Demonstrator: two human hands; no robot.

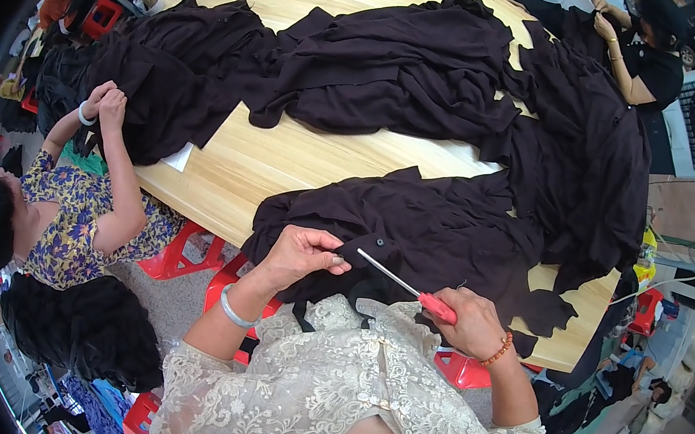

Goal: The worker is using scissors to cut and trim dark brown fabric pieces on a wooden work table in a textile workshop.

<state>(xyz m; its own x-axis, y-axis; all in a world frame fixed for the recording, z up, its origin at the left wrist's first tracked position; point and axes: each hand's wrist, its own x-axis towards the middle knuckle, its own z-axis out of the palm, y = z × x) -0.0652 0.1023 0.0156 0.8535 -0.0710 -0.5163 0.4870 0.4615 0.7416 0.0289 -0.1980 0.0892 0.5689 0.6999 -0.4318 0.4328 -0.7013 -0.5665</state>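
Note:
My left hand (304, 255) pinches the edge of a dark garment (369, 249) between thumb and fingers. A small round button (380, 242) shows on the cloth just beside those fingers. In my right hand (473, 321) is a screwdriver-like tool (437, 307) with a red handle and a long thin metal shaft. The shaft slants up and left, its tip over the dark cloth close to my left fingertips. Whether the tip touches the cloth I cannot tell. The rest of the garment merges with a dark pile (416, 216) in front of me.
Dark garments (399, 68) lie heaped across the wooden table (277, 153). On the left, a seated co-worker's hands (107, 104) handle dark cloth; another co-worker's hands (603, 19) hold cloth at the far right. Red stools (180, 254) and a black heap (86, 329) stand left of me.

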